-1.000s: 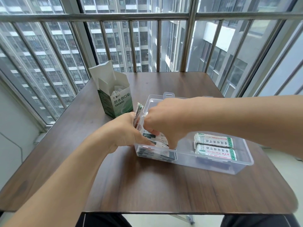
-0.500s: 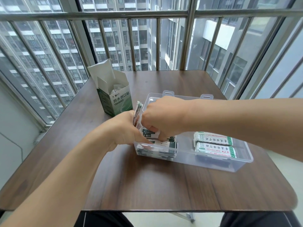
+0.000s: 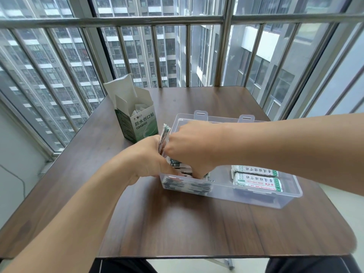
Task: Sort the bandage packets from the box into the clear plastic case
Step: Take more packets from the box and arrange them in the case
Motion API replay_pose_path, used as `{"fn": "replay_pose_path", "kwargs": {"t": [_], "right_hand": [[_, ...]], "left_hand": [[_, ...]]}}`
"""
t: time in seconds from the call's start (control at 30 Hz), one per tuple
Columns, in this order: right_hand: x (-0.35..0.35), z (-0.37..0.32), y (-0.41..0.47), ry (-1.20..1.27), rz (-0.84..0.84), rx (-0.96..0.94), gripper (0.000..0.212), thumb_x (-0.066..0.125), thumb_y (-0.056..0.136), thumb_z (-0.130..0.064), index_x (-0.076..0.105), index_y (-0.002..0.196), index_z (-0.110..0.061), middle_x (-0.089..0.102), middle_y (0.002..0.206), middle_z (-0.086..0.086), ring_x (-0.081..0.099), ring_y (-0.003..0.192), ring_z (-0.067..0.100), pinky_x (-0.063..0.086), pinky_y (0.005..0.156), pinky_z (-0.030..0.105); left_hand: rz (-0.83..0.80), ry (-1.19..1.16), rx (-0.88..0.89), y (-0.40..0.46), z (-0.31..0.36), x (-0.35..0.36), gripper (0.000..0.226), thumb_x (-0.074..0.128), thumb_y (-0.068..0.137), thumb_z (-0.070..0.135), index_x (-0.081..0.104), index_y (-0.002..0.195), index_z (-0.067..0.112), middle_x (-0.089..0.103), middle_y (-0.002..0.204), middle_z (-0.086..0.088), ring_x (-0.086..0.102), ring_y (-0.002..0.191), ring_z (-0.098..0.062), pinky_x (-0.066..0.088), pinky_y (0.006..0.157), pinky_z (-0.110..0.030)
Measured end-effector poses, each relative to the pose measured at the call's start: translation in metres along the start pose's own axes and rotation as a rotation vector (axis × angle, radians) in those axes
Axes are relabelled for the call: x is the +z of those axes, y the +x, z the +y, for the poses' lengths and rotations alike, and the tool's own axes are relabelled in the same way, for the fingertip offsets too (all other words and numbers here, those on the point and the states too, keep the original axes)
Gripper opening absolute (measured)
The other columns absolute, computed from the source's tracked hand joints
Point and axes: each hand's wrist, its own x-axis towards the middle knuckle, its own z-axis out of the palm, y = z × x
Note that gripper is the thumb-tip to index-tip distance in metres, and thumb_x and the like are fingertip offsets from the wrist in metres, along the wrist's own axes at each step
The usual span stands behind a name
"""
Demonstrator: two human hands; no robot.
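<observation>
An open green-and-white bandage box [image 3: 140, 123] stands at the back left of the table, packets showing inside. The clear plastic case [image 3: 256, 198] lies in the middle. My left hand [image 3: 149, 160] grips an upright stack of bandage packets [image 3: 164, 137] at the case's left end. My right hand [image 3: 193, 146] reaches down into the left compartment, fingertips on the flat pile of packets [image 3: 189, 187] there; whether it pinches one is hidden. Two wrapped green-and-white bundles [image 3: 258, 179] lie in the right part of the case.
The brown wooden table [image 3: 177, 223] ends close to a metal window railing [image 3: 177, 20] behind the box and case. Bare tabletop lies in front of the case and along its right side.
My right hand drew back up a little and then pushed its fingers down into the pile again. My left hand kept its stack in place. The camera tilted slightly.
</observation>
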Motion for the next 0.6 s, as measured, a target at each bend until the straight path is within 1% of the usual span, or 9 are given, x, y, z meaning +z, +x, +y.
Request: {"fn": "replay_pose_path", "kwargs": {"t": [0.03,0.07,0.1,0.17,0.23,0.3,0.43,0.5,0.6], "right_hand": [[0.000,0.001,-0.001,0.024,0.004,0.014,0.031,0.077,0.070,-0.032,0.049,0.080,-0.023,0.034,0.067,-0.009,0.047,0.061,0.022,0.043,0.053,0.027],[-0.001,0.003,-0.002,0.063,-0.002,0.033,0.032,0.076,0.072,-0.032,0.045,0.073,-0.022,0.038,0.067,-0.009,0.046,0.060,0.021,0.038,0.048,0.025],[-0.002,0.006,-0.003,0.099,-0.004,0.041,0.030,0.075,0.074,-0.032,0.047,0.071,-0.022,0.046,0.069,-0.007,0.048,0.062,0.021,0.035,0.045,0.024],[0.000,0.011,-0.002,0.105,0.004,0.033,0.017,0.073,0.077,-0.030,0.063,0.082,-0.018,0.061,0.082,-0.004,0.055,0.073,0.021,0.037,0.047,0.022],[0.003,0.011,0.000,0.112,0.027,0.053,0.018,0.074,0.077,-0.031,0.063,0.083,-0.018,0.057,0.079,-0.005,0.058,0.077,0.021,0.037,0.047,0.022],[0.002,0.008,0.002,0.115,0.033,0.088,0.032,0.079,0.074,-0.035,0.048,0.074,-0.025,0.044,0.068,-0.009,0.055,0.072,0.023,0.035,0.045,0.022],[0.001,0.004,0.009,0.065,0.041,0.106,0.055,0.085,0.065,-0.041,0.033,0.063,-0.025,0.039,0.064,-0.010,0.053,0.065,0.023,0.029,0.043,0.023],[0.000,0.004,0.011,0.048,0.046,0.110,0.051,0.086,0.063,-0.041,0.038,0.066,-0.024,0.042,0.066,-0.008,0.053,0.064,0.024,0.030,0.043,0.023],[0.003,0.001,0.009,0.033,0.067,0.120,0.042,0.083,0.065,-0.036,0.046,0.078,-0.023,0.039,0.067,-0.007,0.045,0.056,0.021,0.032,0.044,0.024]], "left_hand": [[0.002,-0.003,0.001,0.001,-0.001,0.000,0.045,0.088,0.066,-0.003,0.065,0.103,0.010,0.069,0.087,-0.012,0.055,0.071,-0.013,0.045,0.052,-0.022],[0.006,-0.016,0.007,0.002,-0.001,0.000,0.043,0.088,0.067,-0.002,0.065,0.099,0.015,0.073,0.081,0.000,0.057,0.067,-0.008,0.045,0.051,-0.020],[0.012,-0.029,0.009,0.003,-0.001,0.000,0.041,0.087,0.067,-0.001,0.063,0.093,0.018,0.069,0.067,0.013,0.055,0.060,-0.003,0.045,0.049,-0.018],[0.024,-0.037,0.007,0.004,-0.003,0.000,0.041,0.086,0.069,-0.001,0.056,0.083,0.022,0.055,0.048,0.021,0.049,0.049,0.001,0.043,0.048,-0.019],[0.014,-0.036,0.011,0.004,-0.003,0.001,0.040,0.086,0.070,-0.001,0.057,0.082,0.023,0.054,0.046,0.022,0.049,0.044,0.003,0.042,0.047,-0.018],[0.005,-0.036,0.017,0.002,-0.002,0.001,0.037,0.087,0.068,0.002,0.062,0.087,0.021,0.058,0.053,0.019,0.049,0.045,0.005,0.042,0.046,-0.016],[0.016,-0.019,0.001,0.000,0.001,0.001,0.050,0.095,0.058,0.006,0.067,0.098,0.017,0.056,0.070,0.007,0.046,0.056,-0.006,0.041,0.048,-0.019],[0.005,0.002,-0.006,-0.001,0.001,0.001,0.061,0.096,0.048,0.011,0.067,0.101,0.017,0.059,0.076,0.003,0.049,0.060,-0.008,0.041,0.047,-0.020],[-0.003,-0.004,0.004,0.000,0.001,0.000,0.060,0.096,0.048,0.008,0.068,0.101,0.016,0.067,0.075,0.002,0.056,0.063,-0.004,0.042,0.046,-0.019]]}}
